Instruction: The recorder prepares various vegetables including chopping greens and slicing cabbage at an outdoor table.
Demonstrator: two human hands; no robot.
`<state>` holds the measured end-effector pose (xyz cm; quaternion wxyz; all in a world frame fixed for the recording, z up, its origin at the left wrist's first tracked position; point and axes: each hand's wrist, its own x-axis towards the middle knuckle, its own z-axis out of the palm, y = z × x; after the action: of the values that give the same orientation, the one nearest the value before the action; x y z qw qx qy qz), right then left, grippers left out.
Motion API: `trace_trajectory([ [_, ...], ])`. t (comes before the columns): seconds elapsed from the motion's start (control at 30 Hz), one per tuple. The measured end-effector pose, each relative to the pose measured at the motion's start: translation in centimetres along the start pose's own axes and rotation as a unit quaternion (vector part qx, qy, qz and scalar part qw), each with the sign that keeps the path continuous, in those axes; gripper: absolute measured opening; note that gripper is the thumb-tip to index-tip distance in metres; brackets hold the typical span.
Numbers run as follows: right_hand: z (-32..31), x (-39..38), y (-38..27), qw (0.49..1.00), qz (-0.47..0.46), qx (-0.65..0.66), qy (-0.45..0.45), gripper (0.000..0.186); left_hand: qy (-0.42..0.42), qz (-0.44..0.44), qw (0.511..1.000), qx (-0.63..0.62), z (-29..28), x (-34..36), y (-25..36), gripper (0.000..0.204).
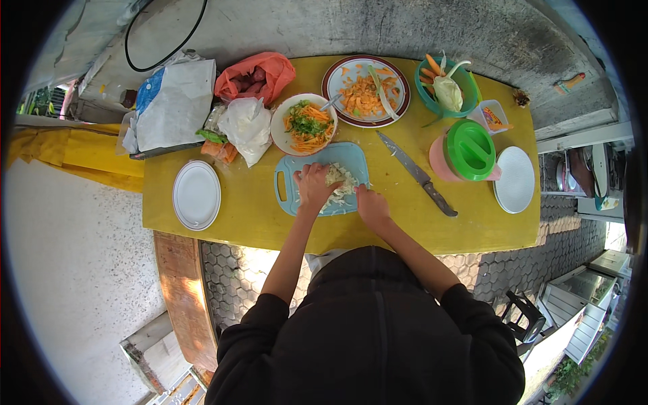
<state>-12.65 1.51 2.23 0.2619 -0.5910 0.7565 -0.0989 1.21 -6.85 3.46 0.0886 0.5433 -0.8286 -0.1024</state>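
Observation:
Finely chopped pale cabbage (345, 181) lies on a light blue cutting board (289, 162) with a handle slot at its left end. My left hand (314, 186) rests on the board with bent fingers around part of the cabbage pile. At the board's right edge, my right hand (372, 205) is closed; what its fingers grip is hidden. To the right of it, a large kitchen knife (413, 169) lies on the yellow table, its blade pointing away to the left. Just behind the board stands a bowl (281, 132) of shredded carrot and chopped greens.
A rimmed plate (333, 109) with carrot peelings, a teal bowl (432, 105) of vegetables and a green-lidded pink pitcher (470, 150) stand behind and right. White plates (196, 196) lie at both sides. A red bag (275, 67) and a white plastic bag (246, 127) sit back left.

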Motion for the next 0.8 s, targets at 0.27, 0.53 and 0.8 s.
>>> trace_trajectory([
  [0.27,-0.8,1.8,0.7,0.996,-0.040,0.083,-0.021,0.034,0.034,0.017,0.999,-0.019,1.1,-0.4,-0.6,0.033],
  [0.53,-1.9,0.0,-1.7,0.999,-0.001,-0.002,-0.054,0.033,0.069,0.000,0.998,-0.006,1.6,-0.9,-0.6,0.021],
  [0.8,-0.6,2.4,-0.9,0.998,-0.012,0.022,-0.059,0.035,0.042,-0.014,0.999,-0.013,1.4,-0.8,0.0,0.018],
])
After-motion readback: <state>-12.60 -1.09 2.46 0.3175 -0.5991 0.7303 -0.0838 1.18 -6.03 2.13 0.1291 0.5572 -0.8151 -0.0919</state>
